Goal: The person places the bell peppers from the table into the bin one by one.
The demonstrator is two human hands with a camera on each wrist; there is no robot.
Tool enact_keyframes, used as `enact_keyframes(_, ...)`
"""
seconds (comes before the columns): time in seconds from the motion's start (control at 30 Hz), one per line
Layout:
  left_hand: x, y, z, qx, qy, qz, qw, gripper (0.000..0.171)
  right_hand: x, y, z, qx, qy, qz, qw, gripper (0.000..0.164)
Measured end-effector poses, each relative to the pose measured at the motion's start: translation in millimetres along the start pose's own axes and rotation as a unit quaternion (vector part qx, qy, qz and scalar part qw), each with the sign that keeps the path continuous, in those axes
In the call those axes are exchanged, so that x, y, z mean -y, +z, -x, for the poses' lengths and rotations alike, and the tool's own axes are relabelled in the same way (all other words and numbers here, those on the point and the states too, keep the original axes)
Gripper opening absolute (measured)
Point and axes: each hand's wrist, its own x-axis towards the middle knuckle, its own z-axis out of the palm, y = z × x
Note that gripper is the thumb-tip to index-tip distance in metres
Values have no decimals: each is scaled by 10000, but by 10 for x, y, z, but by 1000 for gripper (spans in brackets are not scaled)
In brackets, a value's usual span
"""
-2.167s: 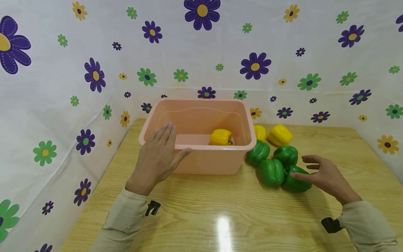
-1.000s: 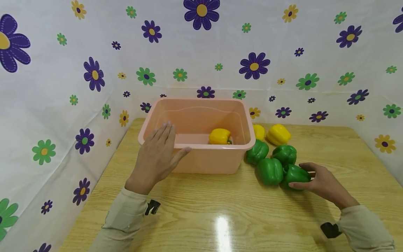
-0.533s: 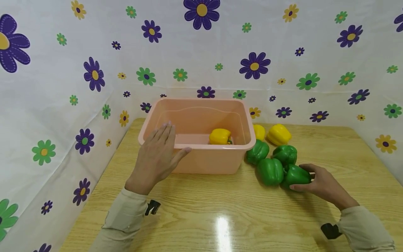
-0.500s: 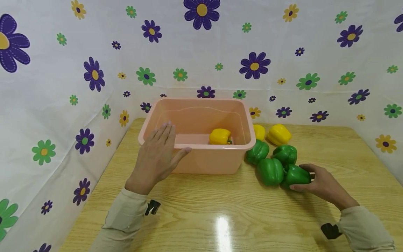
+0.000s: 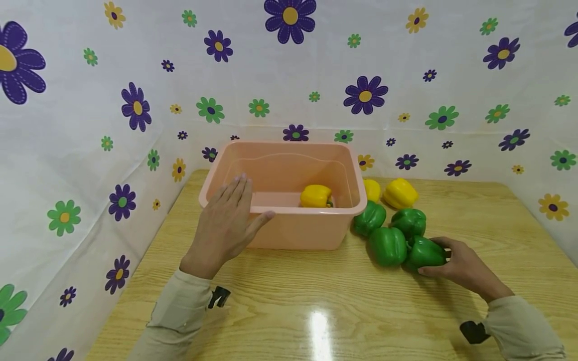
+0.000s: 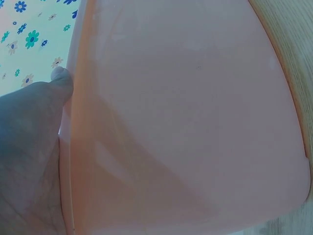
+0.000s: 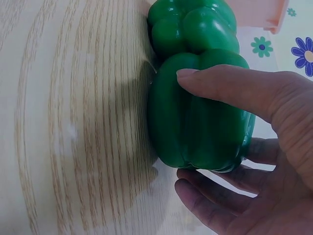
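My left hand (image 5: 223, 223) lies across the front rim of a pink plastic bin (image 5: 293, 228), fingers straight and together, thumb held out to the side. In the left wrist view the thumb (image 6: 61, 81) rests along the bin's rim. On the right, my right hand (image 5: 462, 263) grips a green bell pepper (image 5: 424, 252) lying on the table. The right wrist view shows the thumb (image 7: 220, 85) across one side of this pepper and the fingers (image 7: 210, 198) curling round behind it. Inside the bin sits one yellow bell pepper (image 5: 315, 196).
Three more green bell peppers (image 5: 388, 246) cluster against the gripped one, close to the bin's right side. Behind them are two yellow bell peppers (image 5: 401, 193), one partly hidden by the bin. The wooden table (image 5: 271, 311) meets a flower-printed cloth (image 5: 316, 70) at the back and left.
My right hand has come down and left from beside the green pepper, and its thumb and fingers have closed round it. The left hand stays on the bin's rim.
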Motion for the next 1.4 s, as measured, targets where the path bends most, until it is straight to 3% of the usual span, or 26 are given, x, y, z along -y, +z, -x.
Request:
enact_keyframes(0.8, 4, 7, 7, -143, 78, 25, 9999, 88, 32, -73, 51, 200, 393, -49, 9990, 88)
enact_keyframes(1.4, 13, 10, 6, -141, 89, 14, 9999, 88, 134, -312, 99, 63, 251, -244, 9994, 82)
